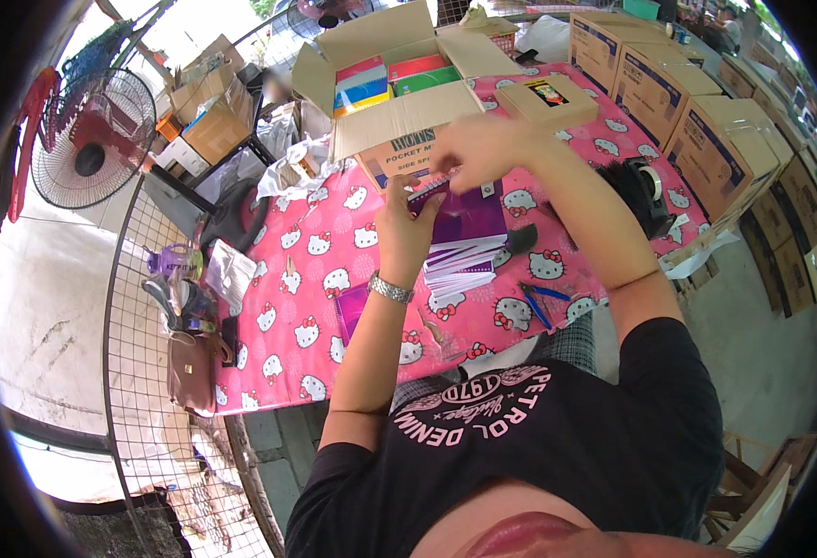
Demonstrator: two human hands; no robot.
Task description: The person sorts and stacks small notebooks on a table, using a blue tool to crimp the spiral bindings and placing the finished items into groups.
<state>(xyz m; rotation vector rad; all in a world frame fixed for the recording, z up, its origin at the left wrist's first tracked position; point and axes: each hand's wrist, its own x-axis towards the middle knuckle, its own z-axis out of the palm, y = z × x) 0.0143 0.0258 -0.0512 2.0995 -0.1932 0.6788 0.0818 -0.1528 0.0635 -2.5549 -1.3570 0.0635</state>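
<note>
My left hand (406, 228) pinches the punched edge of a small purple notebook (424, 197) between thumb and fingers. Beside it, at the far end of the same edge, is my right hand (483, 153), smeared by motion so its fingers are unclear. Beneath both hands lies a pile of purple-covered notebooks (472, 221), with loose white punched pages (460, 265) fanned at its near side. A pair of blue-handled pliers (541, 303) rests right of the pages. Under my left forearm, a purple cover (351, 312) is partly hidden.
An open carton (399, 149) with colourful notebooks stands at the table's back. Right of it sits a smaller cardboard box (546, 100); a black tape dispenser (646, 195) is near the right edge. Stacked cartons (650, 88) line the right. A fan (92, 139) stands at left.
</note>
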